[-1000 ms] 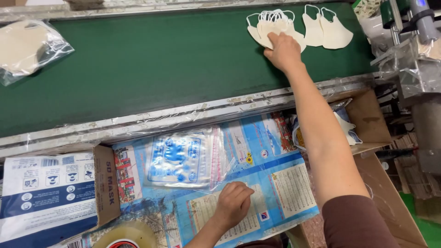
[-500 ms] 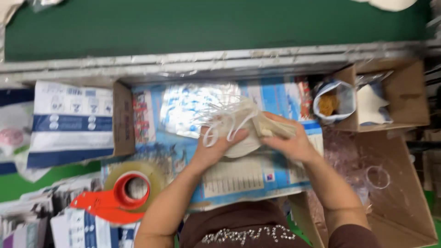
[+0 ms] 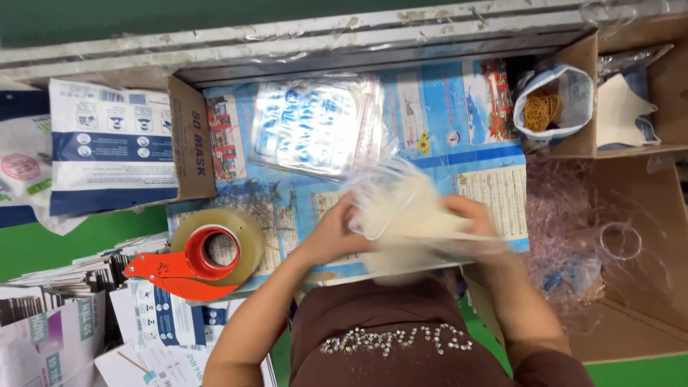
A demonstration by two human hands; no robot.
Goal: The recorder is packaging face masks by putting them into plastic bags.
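Both hands (image 3: pixel 337 233) now lower (blurred) gripping masks (image 3: pixel 408 215).

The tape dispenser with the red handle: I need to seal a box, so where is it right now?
In the head view, the red-handled tape dispenser lies on the person's left, beside the left hand, on the corner of the blue printed sheet, below the open cardboard box.

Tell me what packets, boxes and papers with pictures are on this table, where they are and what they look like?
Clear packet: top middle, flat, shiny, blue print.
Printed sheet: under it, big, light blue, small pictures.
Flat box: left, white and dark blue, brown flap.
Small bag: upper right, white-blue, holds yellow rubber bands.
Leaflet stack: lower left, white and blue.
Left hand and right hand: hold blurred pale masks.
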